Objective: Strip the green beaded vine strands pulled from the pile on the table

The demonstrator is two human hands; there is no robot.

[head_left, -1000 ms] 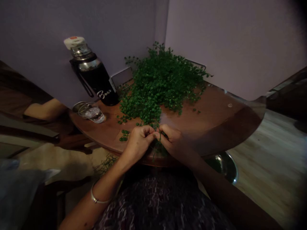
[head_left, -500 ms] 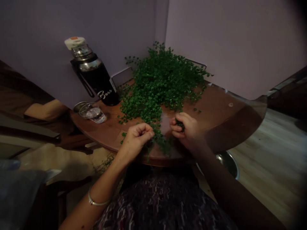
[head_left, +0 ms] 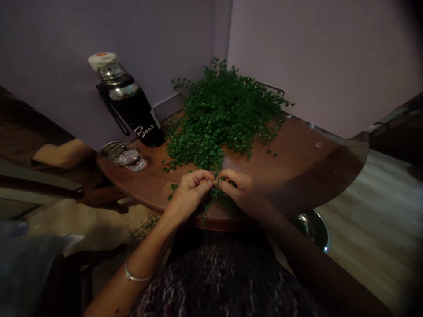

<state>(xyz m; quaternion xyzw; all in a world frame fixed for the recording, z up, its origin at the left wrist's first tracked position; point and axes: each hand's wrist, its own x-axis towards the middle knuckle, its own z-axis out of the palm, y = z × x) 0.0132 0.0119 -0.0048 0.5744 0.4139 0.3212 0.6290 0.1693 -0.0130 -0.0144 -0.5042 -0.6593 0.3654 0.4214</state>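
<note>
At ten o'clock from the sprig [head_left: 207, 205], a flask [head_left: 135, 108] stands on the bench [head_left: 297, 158], likely set aside. The left hand [head_left: 193, 190] pinches it, presumably for steadiness; the leafy heap [head_left: 228, 110] lies at twelve, within reach; the right hand [head_left: 240, 187] pinches opposite; a bowl [head_left: 319, 229] sits at four.

Fingers of the left hand [head_left: 191, 190] and right hand [head_left: 243, 190] partly hide a thin green leafy stem [head_left: 217, 177], its pinched part too small to tell. The brown wooden surface [head_left: 280, 163] and right forearm [head_left: 294, 246] cover part of a shiny round metal bowl [head_left: 317, 229]. The left edge crops another person's brown sleeve [head_left: 20, 145].
</note>
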